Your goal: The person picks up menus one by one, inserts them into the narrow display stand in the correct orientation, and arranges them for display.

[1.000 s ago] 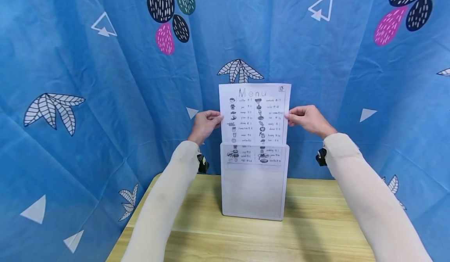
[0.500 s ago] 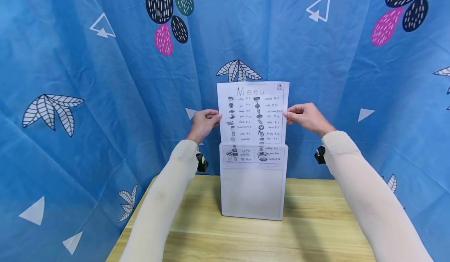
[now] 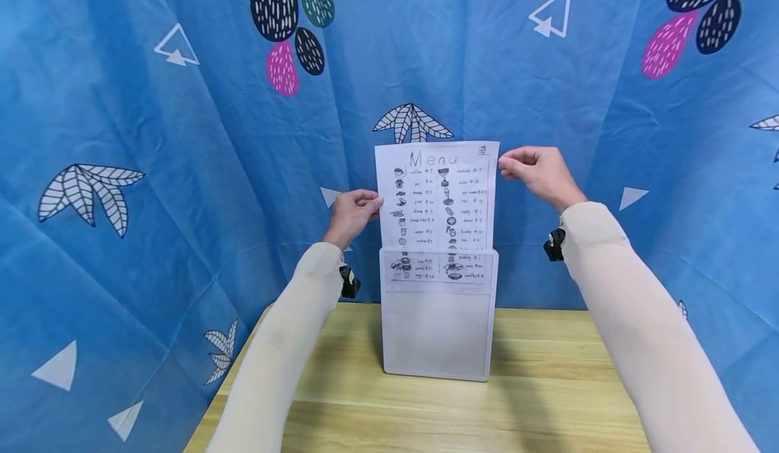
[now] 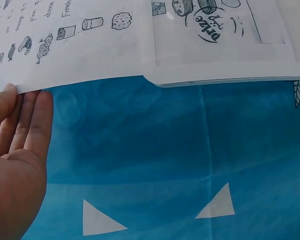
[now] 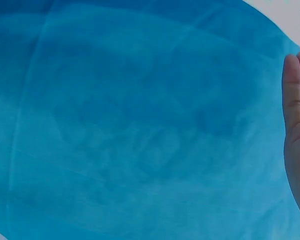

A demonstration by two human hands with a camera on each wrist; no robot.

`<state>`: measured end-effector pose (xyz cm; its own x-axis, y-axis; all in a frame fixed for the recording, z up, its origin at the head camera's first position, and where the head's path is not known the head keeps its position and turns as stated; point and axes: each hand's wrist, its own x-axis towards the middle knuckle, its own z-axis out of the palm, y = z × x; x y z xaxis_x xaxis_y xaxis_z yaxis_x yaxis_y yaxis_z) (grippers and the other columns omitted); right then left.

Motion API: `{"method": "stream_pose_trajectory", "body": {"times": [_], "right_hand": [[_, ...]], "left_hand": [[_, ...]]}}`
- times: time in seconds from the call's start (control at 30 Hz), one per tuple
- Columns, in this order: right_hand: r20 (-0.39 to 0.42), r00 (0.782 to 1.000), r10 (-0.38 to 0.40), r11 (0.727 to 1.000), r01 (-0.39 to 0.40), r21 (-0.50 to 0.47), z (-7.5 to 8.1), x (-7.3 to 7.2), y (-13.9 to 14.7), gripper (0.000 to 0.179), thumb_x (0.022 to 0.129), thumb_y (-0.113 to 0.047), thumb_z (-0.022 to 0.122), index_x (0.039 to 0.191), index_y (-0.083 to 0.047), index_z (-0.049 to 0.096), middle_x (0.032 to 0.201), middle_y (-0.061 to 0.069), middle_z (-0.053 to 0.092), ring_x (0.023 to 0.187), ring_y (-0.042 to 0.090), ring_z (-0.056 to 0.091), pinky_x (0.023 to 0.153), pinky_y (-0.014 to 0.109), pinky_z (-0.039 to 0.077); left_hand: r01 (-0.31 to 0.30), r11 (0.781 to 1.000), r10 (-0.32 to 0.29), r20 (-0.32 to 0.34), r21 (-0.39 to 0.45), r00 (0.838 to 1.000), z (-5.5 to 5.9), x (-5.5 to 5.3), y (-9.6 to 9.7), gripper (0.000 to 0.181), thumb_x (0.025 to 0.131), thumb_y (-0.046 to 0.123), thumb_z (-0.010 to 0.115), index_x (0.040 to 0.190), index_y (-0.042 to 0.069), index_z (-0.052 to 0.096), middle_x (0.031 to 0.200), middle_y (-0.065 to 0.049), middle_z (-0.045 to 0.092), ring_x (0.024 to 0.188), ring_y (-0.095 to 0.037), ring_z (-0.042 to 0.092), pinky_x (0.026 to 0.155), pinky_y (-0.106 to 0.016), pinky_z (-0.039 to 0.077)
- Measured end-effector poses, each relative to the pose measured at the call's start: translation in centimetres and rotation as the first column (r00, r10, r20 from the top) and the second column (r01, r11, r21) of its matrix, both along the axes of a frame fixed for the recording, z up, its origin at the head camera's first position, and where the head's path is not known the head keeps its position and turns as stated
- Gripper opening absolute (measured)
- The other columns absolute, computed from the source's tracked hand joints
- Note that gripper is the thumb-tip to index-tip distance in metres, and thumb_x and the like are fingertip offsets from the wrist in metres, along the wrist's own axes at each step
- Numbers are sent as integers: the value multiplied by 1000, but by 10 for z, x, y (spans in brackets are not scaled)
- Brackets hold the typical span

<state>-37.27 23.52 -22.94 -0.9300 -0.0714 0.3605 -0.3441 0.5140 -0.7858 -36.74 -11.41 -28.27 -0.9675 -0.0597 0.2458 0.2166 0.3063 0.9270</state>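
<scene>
A white paper menu (image 3: 426, 196) with small drawings and handwritten prices stands upright, its lower part inside a translucent plastic document sleeve (image 3: 435, 331). The rest sticks out above the sleeve's top edge. My left hand (image 3: 353, 216) pinches the menu's left edge about halfway up the exposed part; in the left wrist view the thumb and fingers (image 4: 39, 120) meet at that edge. My right hand (image 3: 544, 172) is beside the menu's upper right edge, fingertips right at it. In the right wrist view its fingers (image 5: 293, 92) are straight, near the paper's edge; the thumb is out of view.
The sleeve's lower edge rests on a light wood table (image 3: 548, 378). A blue patterned curtain (image 3: 517, 88) hangs close behind and along the left side. A small black device (image 3: 349, 282) sits at the left wrist, another black device (image 3: 554, 245) at the right.
My right hand has let go of the menu's right edge and moved up towards its top right corner. The left hand, menu and sleeve have hardly moved.
</scene>
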Motion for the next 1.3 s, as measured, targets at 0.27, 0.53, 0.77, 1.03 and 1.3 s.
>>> {"method": "stream_pose_trajectory", "body": {"times": [0.27, 0.53, 0.77, 1.03, 1.3], "right_hand": [[-44, 999, -32, 999, 32, -1, 19, -2, -10, 46, 98, -41, 62, 127, -5, 66, 124, 14, 66, 108, 20, 64, 106, 46, 45], [-60, 996, -70, 996, 73, 48, 25, -3, -15, 41, 100, -36, 60, 123, -3, 67, 118, 16, 67, 103, 22, 64, 99, 44, 48], [-48, 996, -71, 995, 74, 68, 26, -1, -15, 39, 103, -34, 55, 121, -1, 66, 115, 17, 66, 103, 27, 63, 93, 42, 48], [-34, 997, -74, 992, 77, 101, 22, 0, -12, 38, 105, -34, 52, 119, -1, 66, 113, 18, 66, 104, 30, 61, 88, 41, 45], [-29, 998, -63, 992, 65, 111, 19, 0, -11, 38, 105, -33, 51, 117, -1, 65, 112, 18, 66, 105, 33, 60, 88, 43, 45]], "left_hand": [[-16, 1000, 16, 2, -8, 1000, -2, 1, -1, 22, 99, 19, 66, 112, 3, 71, 108, -12, 73, 101, -25, 71, 90, -33, 57], [-5, 1000, 5, -15, -6, 1000, -2, -1, 0, 22, 99, 18, 65, 113, 2, 71, 108, -12, 73, 100, -24, 71, 90, -33, 57], [-5, 1000, 5, -15, -1, 1000, -2, -3, 1, 20, 98, 16, 66, 111, 1, 71, 106, -14, 73, 99, -25, 71, 88, -32, 57], [-16, 1000, 16, 11, -12, 1000, -5, -4, 2, 18, 98, 16, 67, 109, 3, 72, 103, -12, 73, 97, -24, 71, 87, -31, 58], [-16, 1000, 16, 13, -20, 1000, -9, -2, 3, 18, 98, 16, 66, 109, 2, 72, 102, -12, 73, 98, -24, 70, 87, -31, 58]]}}
